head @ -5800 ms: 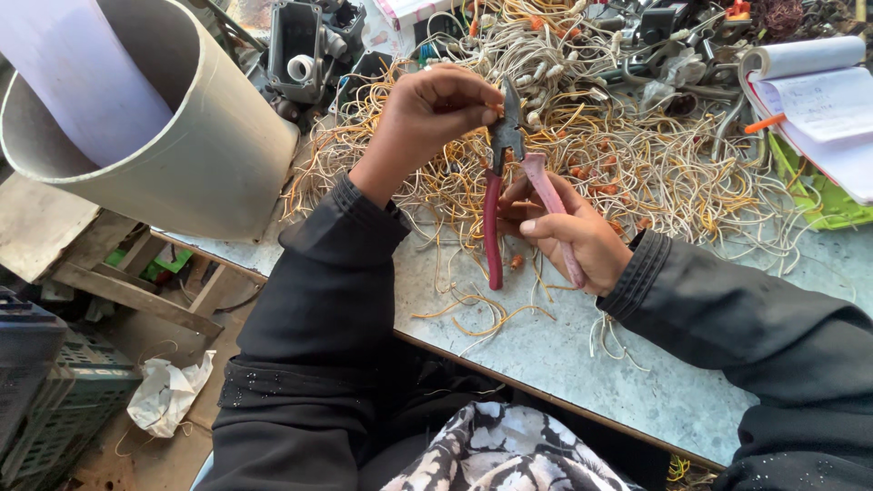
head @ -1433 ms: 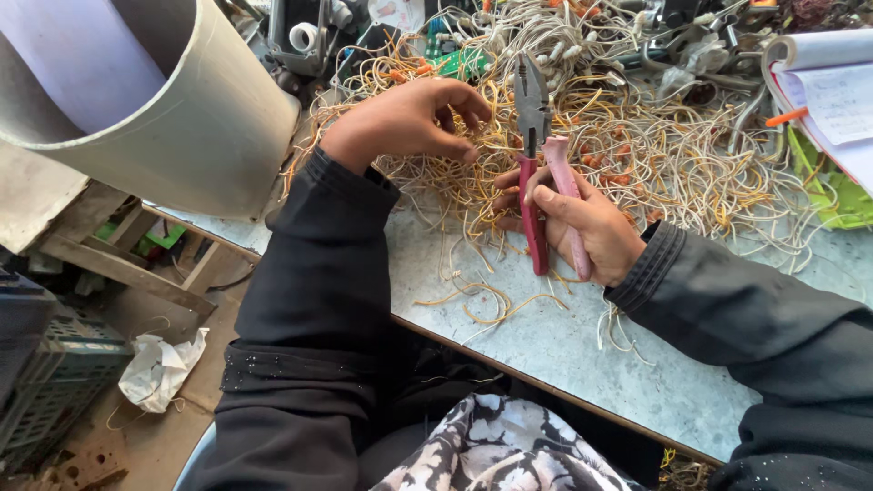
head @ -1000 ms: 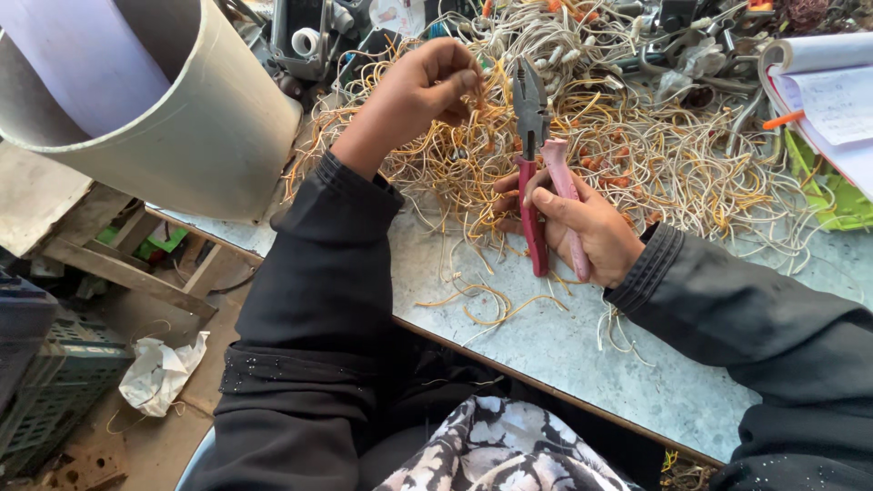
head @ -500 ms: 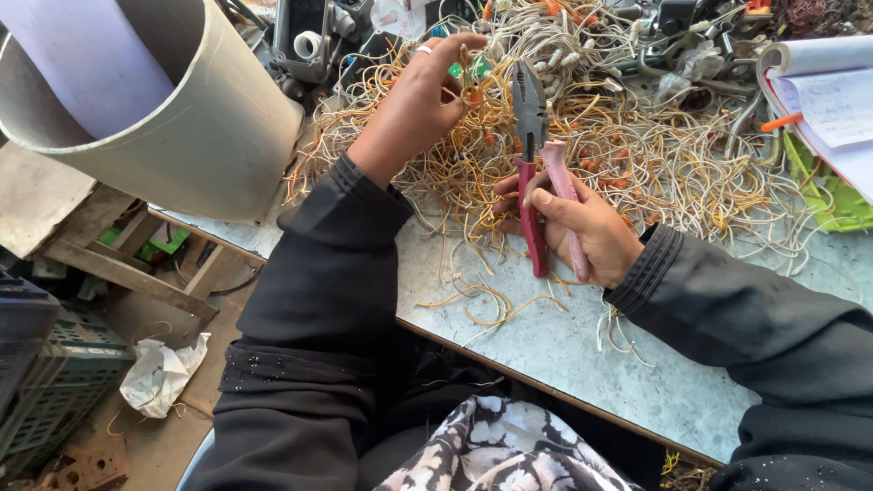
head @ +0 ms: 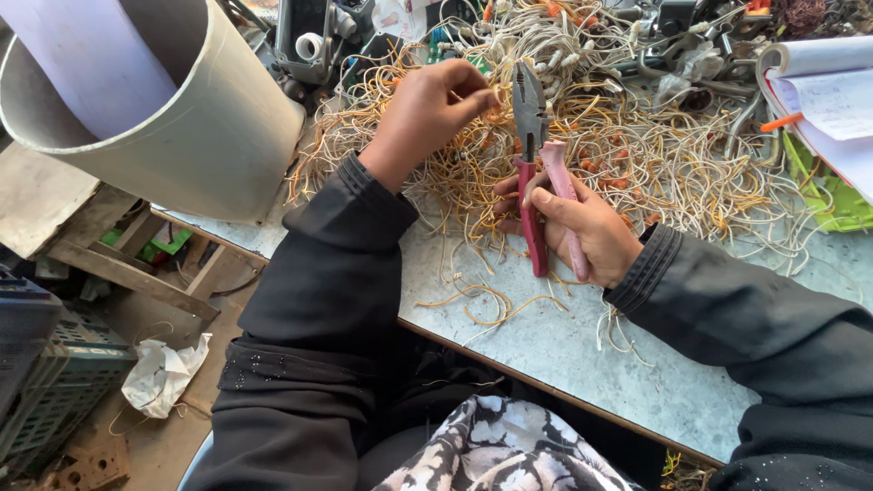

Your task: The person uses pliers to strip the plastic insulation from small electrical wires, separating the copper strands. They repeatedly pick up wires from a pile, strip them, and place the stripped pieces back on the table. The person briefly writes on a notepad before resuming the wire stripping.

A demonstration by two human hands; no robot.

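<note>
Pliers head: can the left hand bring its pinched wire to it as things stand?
Probably yes. The left hand pinches a wire right beside the pliers, held upright by the right hand; nothing lies between.

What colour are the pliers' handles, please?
One handle dark red, the other pale pink; head view.

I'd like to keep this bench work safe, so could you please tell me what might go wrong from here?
1. The left hand pinches a wire right beside the pliers, so its fingertips might get nipped.
2. The wire pile is tangled, so pulling one strand may drag others off the table.
3. The big pipe overhangs the edge and might roll.
</note>
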